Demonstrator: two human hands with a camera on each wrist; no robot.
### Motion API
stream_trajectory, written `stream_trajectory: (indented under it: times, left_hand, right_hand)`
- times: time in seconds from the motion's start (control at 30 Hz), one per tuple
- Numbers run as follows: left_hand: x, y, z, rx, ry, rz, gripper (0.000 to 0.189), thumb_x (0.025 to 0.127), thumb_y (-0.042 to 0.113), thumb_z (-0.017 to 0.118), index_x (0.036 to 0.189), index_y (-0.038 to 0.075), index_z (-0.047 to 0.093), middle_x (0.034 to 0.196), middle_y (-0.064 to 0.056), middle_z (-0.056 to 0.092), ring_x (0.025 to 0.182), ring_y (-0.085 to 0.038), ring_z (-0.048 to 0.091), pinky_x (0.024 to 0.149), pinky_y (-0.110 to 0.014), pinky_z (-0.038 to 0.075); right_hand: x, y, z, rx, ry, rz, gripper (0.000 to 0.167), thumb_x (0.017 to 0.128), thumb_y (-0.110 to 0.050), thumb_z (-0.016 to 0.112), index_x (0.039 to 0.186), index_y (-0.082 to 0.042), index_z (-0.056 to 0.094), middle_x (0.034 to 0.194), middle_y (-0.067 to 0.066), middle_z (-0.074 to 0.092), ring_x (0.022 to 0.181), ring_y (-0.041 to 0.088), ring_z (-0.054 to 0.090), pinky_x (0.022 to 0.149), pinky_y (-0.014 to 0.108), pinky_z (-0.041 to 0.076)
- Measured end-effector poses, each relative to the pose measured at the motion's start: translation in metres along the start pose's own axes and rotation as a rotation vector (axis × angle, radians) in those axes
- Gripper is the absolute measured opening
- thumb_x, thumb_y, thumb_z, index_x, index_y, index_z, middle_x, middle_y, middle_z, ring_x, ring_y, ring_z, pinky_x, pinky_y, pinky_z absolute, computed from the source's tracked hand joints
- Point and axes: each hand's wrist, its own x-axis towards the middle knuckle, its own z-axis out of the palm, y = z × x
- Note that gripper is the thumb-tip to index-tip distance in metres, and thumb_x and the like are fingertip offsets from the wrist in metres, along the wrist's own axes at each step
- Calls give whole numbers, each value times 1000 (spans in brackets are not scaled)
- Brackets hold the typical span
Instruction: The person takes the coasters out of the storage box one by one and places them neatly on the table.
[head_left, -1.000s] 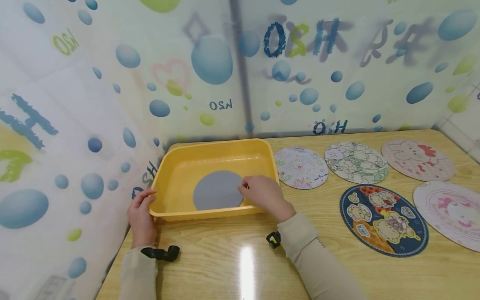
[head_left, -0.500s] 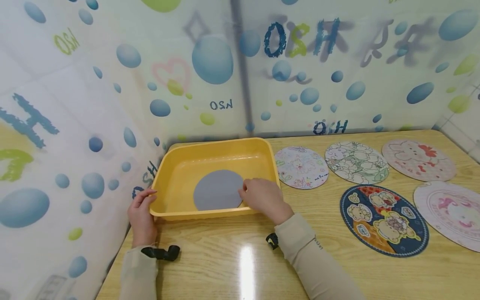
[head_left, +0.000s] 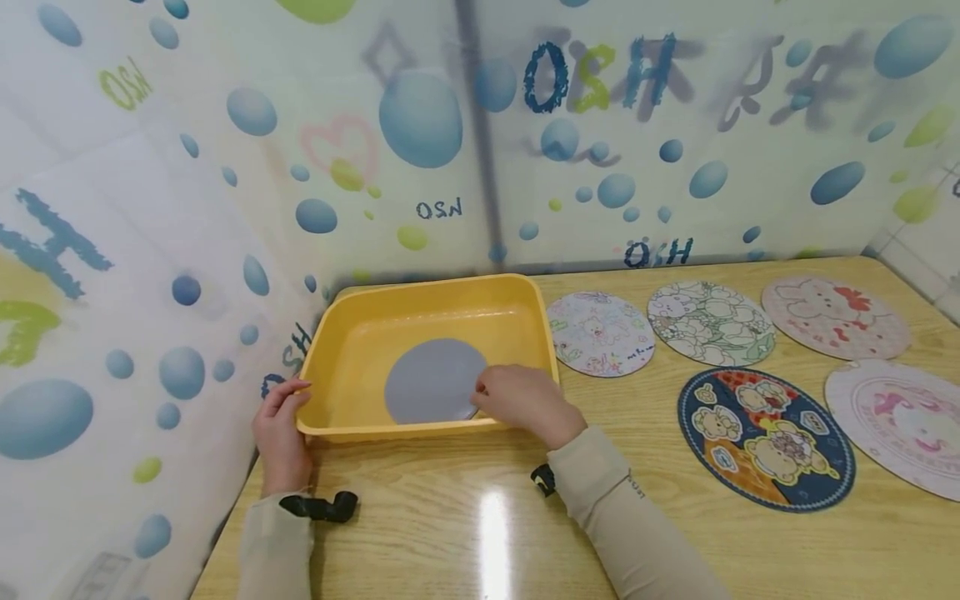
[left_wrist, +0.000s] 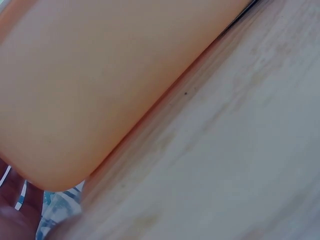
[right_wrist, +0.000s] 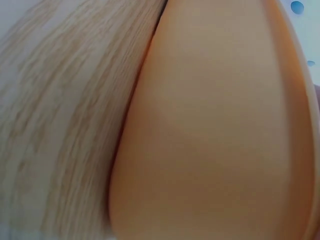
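A yellow plastic tray (head_left: 360, 333) stands at the table's back left. Inside lies a plain grey disc (head_left: 431, 383), its near part hidden by the tray's front wall. My right hand (head_left: 528, 400) reaches over the front wall near the right corner, thumb and fingers pinching the disc's right edge. Holding the tray's front left corner, my left hand (head_left: 283, 425) has its fingertips over the rim. In the left wrist view, fingers (left_wrist: 20, 205) show beyond the tray corner (left_wrist: 60, 170). The right wrist view shows mostly the tray's outer wall (right_wrist: 210, 125).
Right of the tray lie several round printed mats: a pale doodle mat (head_left: 600, 333), a green line-drawn one (head_left: 711, 323), a pink rabbit one (head_left: 836, 317), a dark blue bear one (head_left: 765, 437) and a white-pink one (head_left: 900, 425). A patterned curtain (head_left: 420, 183) hangs behind.
My right hand has lowered slightly toward the tray's front wall, still at the disc's right edge. The disc has shifted slightly nearer. My left hand stays at the corner.
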Motion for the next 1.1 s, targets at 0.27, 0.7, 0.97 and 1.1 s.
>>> stream_trajectory:
  times: [0.27, 0.7, 0.97, 1.1]
  left_hand:
    - [1, -1, -2, -5, 1, 4, 20, 87, 8, 52, 102, -2, 60, 119, -6, 50, 109, -17, 42, 78, -14, 45]
    - [1, -1, 0, -4, 12, 15, 20, 86, 8, 53, 101, -3, 61, 118, -7, 51, 109, -17, 42, 80, -14, 44]
    - [0, -2, 0, 5, -10, 25, 21, 86, 9, 54, 103, -4, 60, 119, -7, 51, 111, -17, 42, 81, -15, 44]
    - [0, -2, -1, 3, -16, 24, 21, 87, 9, 54, 103, -4, 60, 120, -7, 51, 112, -17, 41, 81, -16, 44]
  right_hand:
    - [-2, -1, -2, 32, -15, -30, 30, 88, -37, 50, 109, -19, 62, 107, -6, 61, 84, 7, 56, 70, 29, 46]
    - [-2, 0, -2, 45, -26, -23, 35, 88, -37, 50, 116, -17, 58, 111, -4, 59, 91, 10, 56, 74, 32, 47]
    - [-2, 0, -1, 42, -54, -18, 35, 90, -38, 46, 117, -18, 57, 114, -6, 57, 100, 12, 55, 79, 33, 46]
    - [-2, 0, -1, 38, -47, -34, 33, 91, -34, 46, 117, -18, 58, 116, -5, 57, 103, 13, 53, 81, 34, 45]
